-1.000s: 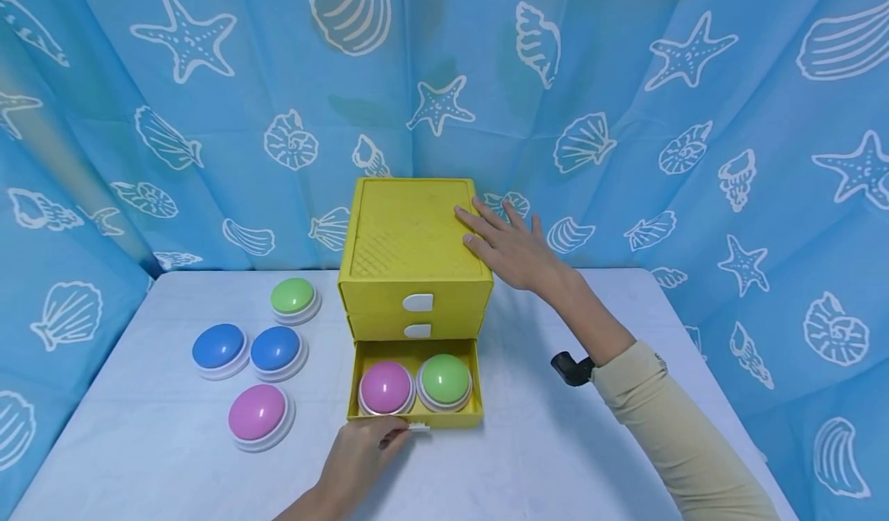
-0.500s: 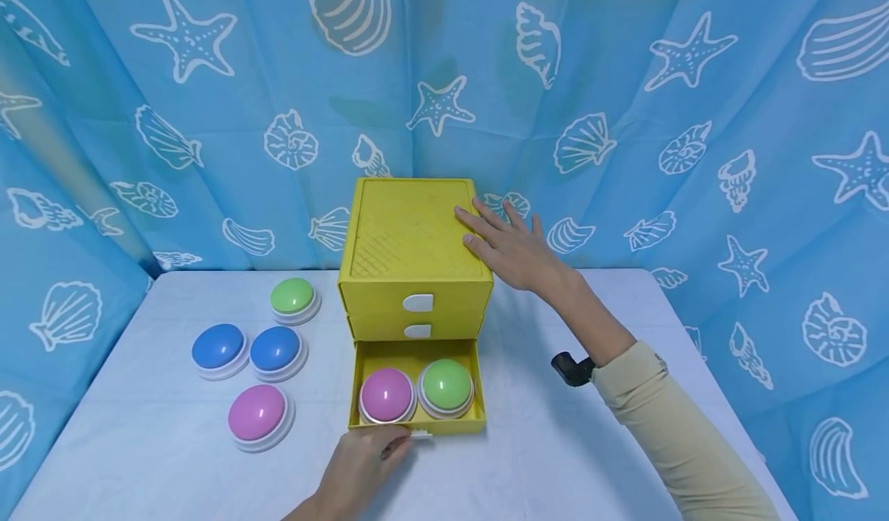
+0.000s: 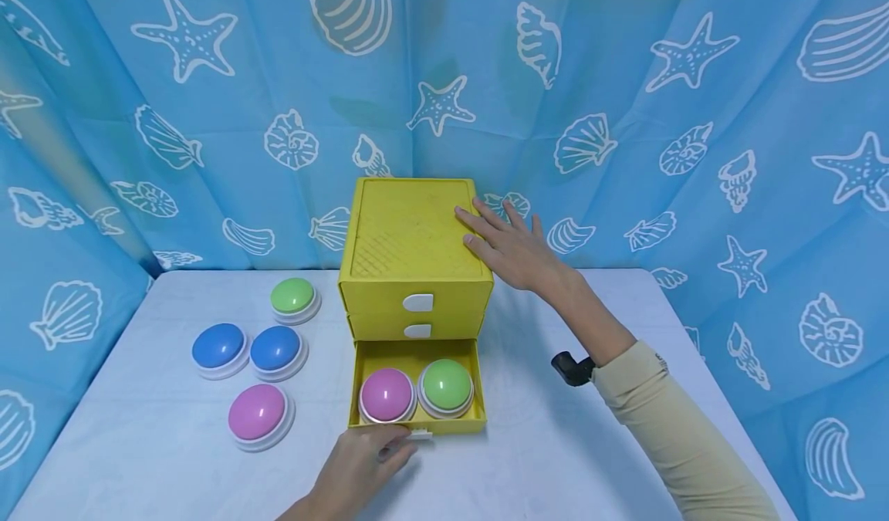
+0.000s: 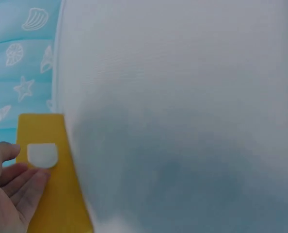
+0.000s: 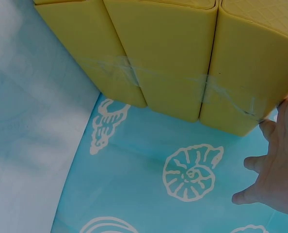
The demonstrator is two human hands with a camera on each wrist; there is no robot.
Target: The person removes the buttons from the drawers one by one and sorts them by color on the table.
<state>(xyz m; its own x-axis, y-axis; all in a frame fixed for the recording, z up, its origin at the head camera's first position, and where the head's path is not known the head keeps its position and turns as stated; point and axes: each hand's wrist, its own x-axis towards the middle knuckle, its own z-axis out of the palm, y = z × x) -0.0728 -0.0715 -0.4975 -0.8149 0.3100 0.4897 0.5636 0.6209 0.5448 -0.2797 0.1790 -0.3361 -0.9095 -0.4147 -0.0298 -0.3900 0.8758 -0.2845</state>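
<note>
A yellow drawer cabinet (image 3: 417, 231) stands mid-table with its bottom drawer (image 3: 357, 363) pulled out. Inside that drawer sit a pink push button (image 3: 386, 394) and a green push button (image 3: 447, 386), both on white bases. My left hand (image 3: 357, 463) is at the drawer front, its thumb and fingers apart around the white handle (image 4: 42, 155); fingertips lie right at the handle's edge in the left wrist view. With fingers spread, my right hand (image 3: 514, 251) rests against the cabinet's upper right edge. The right wrist view shows the cabinet's side (image 5: 163, 58), joined by clear tape.
Left of the cabinet lie a green button (image 3: 292, 296), two blue buttons, one (image 3: 218, 346) left of the other (image 3: 275, 348), and a pink button (image 3: 257, 412). A blue shell-patterned curtain (image 3: 444, 150) hangs behind the white table (image 3: 174, 459).
The bottom drawer has slid slightly farther out toward me, carrying its two buttons. My left thumb and fingers have since loosened from the handle. The right hand has stayed in place.
</note>
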